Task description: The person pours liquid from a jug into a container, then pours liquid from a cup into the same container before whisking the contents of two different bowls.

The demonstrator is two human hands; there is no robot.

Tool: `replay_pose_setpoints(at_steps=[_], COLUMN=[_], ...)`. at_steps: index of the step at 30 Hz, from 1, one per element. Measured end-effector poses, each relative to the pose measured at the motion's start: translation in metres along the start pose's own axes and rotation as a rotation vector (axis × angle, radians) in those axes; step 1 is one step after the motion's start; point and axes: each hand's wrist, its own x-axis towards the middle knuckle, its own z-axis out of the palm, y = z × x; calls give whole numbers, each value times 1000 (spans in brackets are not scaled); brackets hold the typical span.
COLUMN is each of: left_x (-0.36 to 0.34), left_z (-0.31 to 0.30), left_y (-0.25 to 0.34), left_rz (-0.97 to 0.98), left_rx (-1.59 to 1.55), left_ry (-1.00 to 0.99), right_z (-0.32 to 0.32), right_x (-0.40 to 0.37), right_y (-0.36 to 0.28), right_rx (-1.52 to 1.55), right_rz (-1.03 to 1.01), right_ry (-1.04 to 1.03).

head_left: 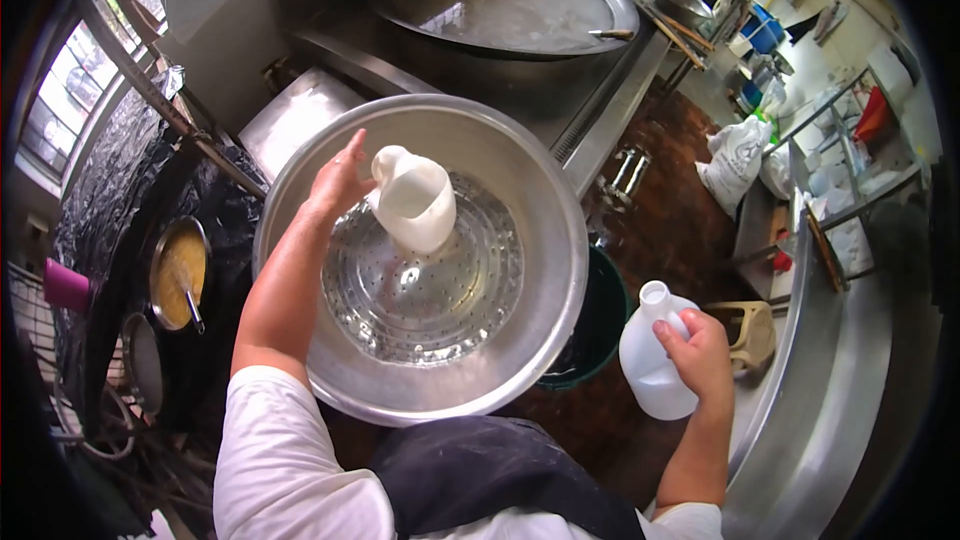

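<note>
Now | right hand (pixel 700 352): jug (pixel 650 367) | basin (pixel 553 240): scoop (pixel 428 225) over perforated bottom (pixel 425 295)

The right grip (pixel 700 350) covers part of the jug (pixel 648 380); the basin (pixel 552 240) hides part of the bucket (pixel 608 330). Print on the sack (pixel 738 165) is unreadable. The bottom edge crops the shirt (pixel 280 450).

The wet-looking reddish-brown floor (pixel 665 225) bears a dark green tub (pixel 604 315) and a white sack (pixel 737 162).

Uncapped pale jug (pixel 645 360) near basin (pixel 550 240) and scoop (pixel 422 225)
</note>
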Motion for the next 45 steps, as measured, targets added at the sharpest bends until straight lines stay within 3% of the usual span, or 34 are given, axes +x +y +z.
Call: replay_pose_setpoints(at_steps=[1,3,4,5,7,9,13,17,21,25,29,31,32,38,43,45], left_x=[-8,-33,-53,-75,-129,-178,-253,-289,-340,-410,-471,-492,-499,-524,-520,-515], left_z=[0,-5,-13,-13,-12,-27,-20,-54,-102,-137,-191,-214,-222,-227,-189,-170], left_y=[-2,-10,2,0,-9,49,93,132,127,92,78,74,67,43,46,44], left_rz=[-8,-254,-459,-486,-764,-812,-637,-420,-108,109,328,275,279,166,-73,-149], left_rx=[9,-337,-750,-730,-1730,-1649,-1842,-1617,-1121,-1148,-799,-740,-587,-181,-25,4], left_ry=[0,103,84,105,-46,-8,-209,-314,-132,1,233,262,181,8,63,112], right_z=[-1,-3,-4,-5,-7,-6,1,18,54,110,191,231,242,285,312,322], right_x=[-2,-4,-5,-6,-8,-12,-39,-75,-126,-185,-233,-249,-253,-269,-249,-244], right_y=[4,11,12,12,8,-5,-43,-67,-93,-130,-170,-177,-180,-178,-163,-158], right_rx=[5,52,61,113,171,244,279,306,432,509,414,330,230,192,156,163], right_rz=[-4,-24,-40,-26,-29,-35,-154,-316,-342,-344,-380,-665,-817,-927,-944,-955], right_ry=[-10,-3,-31,-69,-154,-255,-350,-407,-447,-557,-668,-711,-716,-694,-746,-643])
